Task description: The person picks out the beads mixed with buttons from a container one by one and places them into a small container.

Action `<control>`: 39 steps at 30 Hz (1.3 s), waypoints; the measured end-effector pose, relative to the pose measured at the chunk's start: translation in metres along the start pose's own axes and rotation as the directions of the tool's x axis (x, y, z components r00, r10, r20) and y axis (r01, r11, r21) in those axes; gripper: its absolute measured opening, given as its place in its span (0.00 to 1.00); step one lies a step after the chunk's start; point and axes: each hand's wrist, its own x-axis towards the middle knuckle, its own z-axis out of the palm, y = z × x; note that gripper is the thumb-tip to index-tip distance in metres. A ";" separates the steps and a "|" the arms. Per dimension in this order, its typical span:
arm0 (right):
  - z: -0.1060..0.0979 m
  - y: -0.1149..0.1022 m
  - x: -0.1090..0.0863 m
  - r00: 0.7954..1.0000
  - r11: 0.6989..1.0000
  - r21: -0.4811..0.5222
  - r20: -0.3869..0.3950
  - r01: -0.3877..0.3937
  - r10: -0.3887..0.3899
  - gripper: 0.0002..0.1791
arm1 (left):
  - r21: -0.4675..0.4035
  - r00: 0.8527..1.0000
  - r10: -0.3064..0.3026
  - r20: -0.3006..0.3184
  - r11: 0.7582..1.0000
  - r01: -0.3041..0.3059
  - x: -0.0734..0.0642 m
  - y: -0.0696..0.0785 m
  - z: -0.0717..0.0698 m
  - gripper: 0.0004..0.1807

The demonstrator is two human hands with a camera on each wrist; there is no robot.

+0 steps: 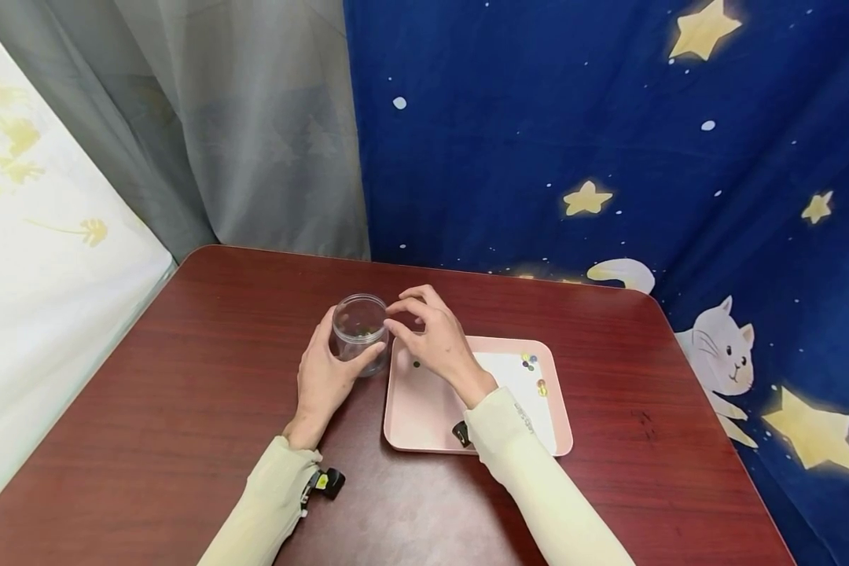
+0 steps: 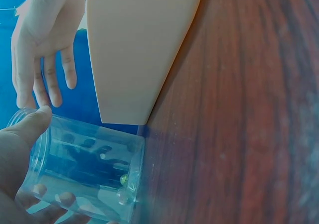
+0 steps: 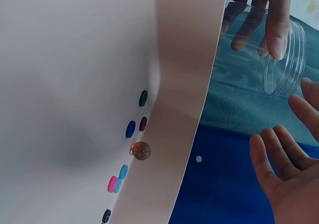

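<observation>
My left hand (image 1: 323, 382) grips a clear plastic jar (image 1: 359, 321), thumb on the near side and fingers round the far side. The jar stands upright on the table with its mouth uncovered. Low inside it, the left wrist view shows a yellow-green marble (image 2: 124, 179) beside a clear one (image 2: 122, 196). Over the jar's right rim, my right hand (image 1: 439, 342) has its thumb and index finger near each other, the remaining fingers loosely bent. Nothing shows between those fingertips. Beneath the right wrist lies a pink tray (image 1: 420, 417).
Along one side of the tray, the right wrist view shows an orange-brown marble (image 3: 141, 151), a dark blue button (image 3: 130, 129), a green button (image 3: 143, 98), a pink button (image 3: 112, 184) and several others. Behind the brown wooden table (image 1: 255, 291) hangs a blue starry curtain (image 1: 481, 157).
</observation>
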 end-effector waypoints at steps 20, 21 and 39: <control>-0.005 0.012 -0.009 0.998 0.998 0.016 0.026 -0.063 0.062 0.09 | -0.004 1.000 0.022 -0.020 1.000 -0.022 0.000 0.000 0.002 0.52; -0.006 0.013 -0.010 0.998 0.998 0.015 0.026 -0.065 0.064 0.10 | -0.004 0.999 0.023 -0.022 1.000 -0.024 0.000 0.000 0.002 0.52; -0.015 0.025 -0.016 0.995 0.991 -0.097 0.026 -0.094 0.097 0.09 | 0.006 0.999 0.020 -0.029 1.000 -0.020 0.001 -0.001 0.003 0.52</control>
